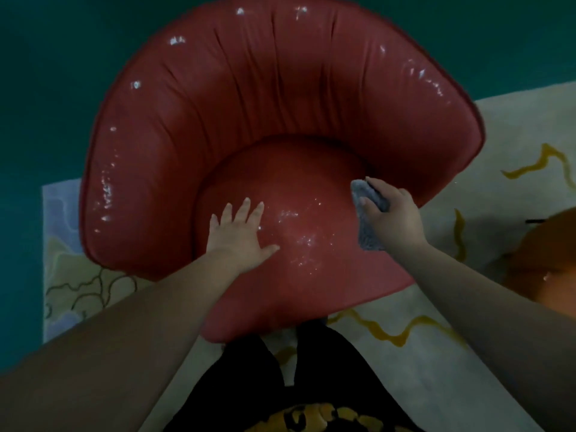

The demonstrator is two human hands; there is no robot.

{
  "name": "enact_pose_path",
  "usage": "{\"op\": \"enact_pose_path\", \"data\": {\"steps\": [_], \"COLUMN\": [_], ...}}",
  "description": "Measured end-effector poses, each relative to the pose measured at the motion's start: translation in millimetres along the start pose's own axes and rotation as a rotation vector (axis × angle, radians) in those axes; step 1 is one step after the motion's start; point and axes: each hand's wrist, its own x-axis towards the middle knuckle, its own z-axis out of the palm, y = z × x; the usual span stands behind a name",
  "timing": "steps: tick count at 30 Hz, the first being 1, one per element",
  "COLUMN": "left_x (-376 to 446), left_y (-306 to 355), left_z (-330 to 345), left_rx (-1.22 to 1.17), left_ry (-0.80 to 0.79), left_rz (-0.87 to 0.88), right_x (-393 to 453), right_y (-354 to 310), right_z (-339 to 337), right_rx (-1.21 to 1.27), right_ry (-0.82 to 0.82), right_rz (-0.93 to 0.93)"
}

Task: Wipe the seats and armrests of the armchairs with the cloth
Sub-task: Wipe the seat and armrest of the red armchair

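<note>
A glossy red armchair (pixel 280 98) with a curved padded back and armrests fills the middle of the view. Its round seat cushion (pixel 299 275) lies right below me. My left hand (pixel 238 233) rests flat on the left part of the seat, fingers straight and spread. My right hand (pixel 392 215) grips a grey cloth (pixel 366 232) at the seat's right edge, beside the right armrest. The cloth hangs down from my fingers against the cushion.
The chair stands on a pale rug (pixel 420 353) with yellow wavy lines, over a dark teal floor (pixel 46 73). An orange object (pixel 542 254), partly cut off, sits at the right edge. My dark-clothed legs (pixel 296 385) stand close to the seat's front.
</note>
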Motion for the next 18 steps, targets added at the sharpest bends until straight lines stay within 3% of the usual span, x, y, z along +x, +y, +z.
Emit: {"op": "enact_pose_path", "data": {"steps": [8,18], "left_x": [5,91], "left_y": [-18,-45], "left_z": [53,139], "left_rx": [-0.012,-0.103], "left_ry": [-0.001,-0.096], "left_rz": [-0.098,-0.180], "right_x": [31,77], "right_y": [25,65], "right_z": [57,159], "right_rx": [0.006,0.091], "right_ry": [-0.192,-0.276], "right_rz": [-0.041,-0.074]}}
